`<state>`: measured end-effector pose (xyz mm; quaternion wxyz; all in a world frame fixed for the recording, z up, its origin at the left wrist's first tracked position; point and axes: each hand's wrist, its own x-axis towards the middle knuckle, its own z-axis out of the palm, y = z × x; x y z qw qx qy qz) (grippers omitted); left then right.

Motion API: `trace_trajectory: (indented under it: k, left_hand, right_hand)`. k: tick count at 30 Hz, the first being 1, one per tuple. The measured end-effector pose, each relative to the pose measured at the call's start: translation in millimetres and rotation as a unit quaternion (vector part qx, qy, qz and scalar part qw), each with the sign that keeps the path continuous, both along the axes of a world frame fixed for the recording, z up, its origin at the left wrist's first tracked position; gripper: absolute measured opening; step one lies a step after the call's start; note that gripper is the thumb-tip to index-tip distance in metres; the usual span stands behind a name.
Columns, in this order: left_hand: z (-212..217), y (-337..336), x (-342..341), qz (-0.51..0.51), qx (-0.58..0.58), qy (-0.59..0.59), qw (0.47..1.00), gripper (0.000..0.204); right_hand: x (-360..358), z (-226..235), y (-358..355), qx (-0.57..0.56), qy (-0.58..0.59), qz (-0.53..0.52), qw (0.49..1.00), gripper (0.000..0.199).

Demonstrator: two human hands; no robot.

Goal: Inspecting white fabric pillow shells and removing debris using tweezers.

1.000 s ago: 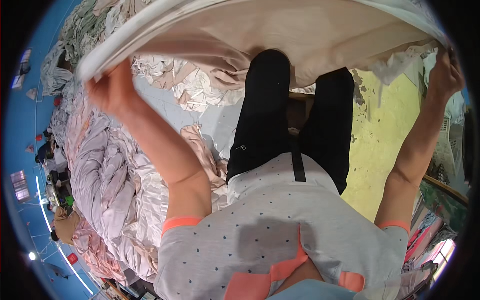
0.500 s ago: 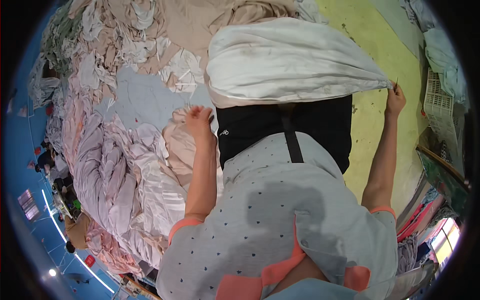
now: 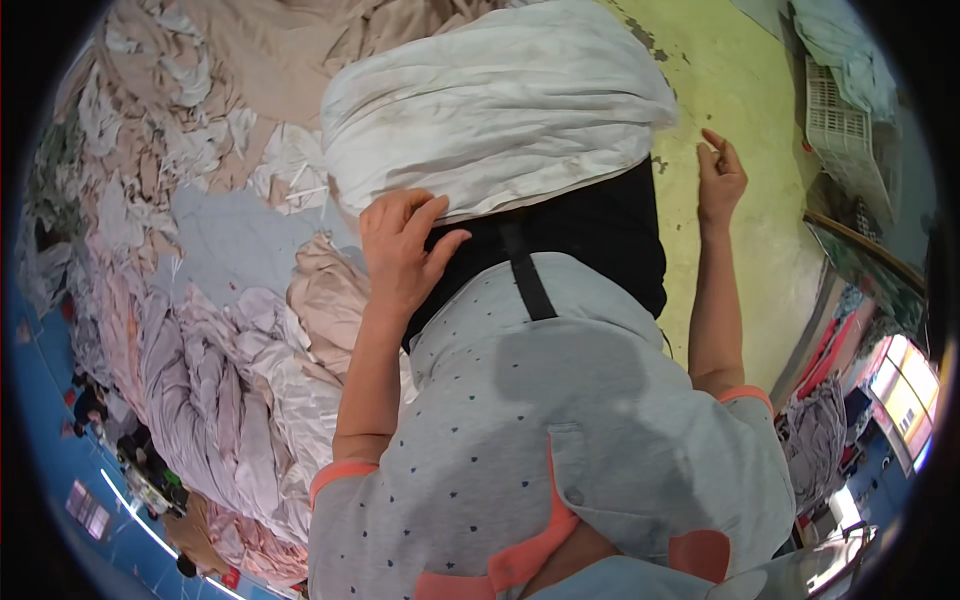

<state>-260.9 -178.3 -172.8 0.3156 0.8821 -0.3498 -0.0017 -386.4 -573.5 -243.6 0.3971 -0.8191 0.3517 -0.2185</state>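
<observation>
At the far left, a heap of lavender cloth [image 3: 190,360] lies beside the person, and loose beige cloth [image 3: 290,40] spreads beyond it. To the right of the heap, the white cloth [image 3: 490,115] rests across the lap, over the thighs of the black trousers [image 3: 600,225]. Its creases run mostly from side to side, and faint brownish smudges show near the edge closest to the body. Sound practice, as a judgement, is to steady the left end with a light, flat palm, draw the slack outward without tugging, and smooth from the middle toward the bunched right end, so that folds do not hide the surface. As to grip, the left hand [image 3: 400,245] is relaxed, fingers slightly bent, thumb well apart; the fingertips lie over the near left edge of the white cloth, seemingly in light contact, and pinch nothing visible. The right hand [image 3: 722,180] hangs above the yellow floor [image 3: 775,260], apart from the white cloth, with the fingers loosely curled and no fabric between them; its palm is hidden, so whether it contains something small cannot be told. Farther right is a white basket [image 3: 838,115].
</observation>
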Motion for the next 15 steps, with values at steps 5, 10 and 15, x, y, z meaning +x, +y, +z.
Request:
trace_trajectory:
  k: [5,10,15]
  left_hand:
    - [-7,-10,-1,-0.013,0.01,-0.018,1.0,0.027]
    - [-6,-37,3,-0.06,0.039,-0.014,0.997,0.023]
    - [-7,-51,6,-0.071,0.05,0.026,0.996,0.021]
  right_hand:
    - [24,45,61,-0.112,-0.085,0.203,0.969,0.02]
    - [37,67,78,-0.048,-0.009,0.331,0.942,0.033]
    - [44,62,67,-0.114,0.026,0.376,0.919,0.038]
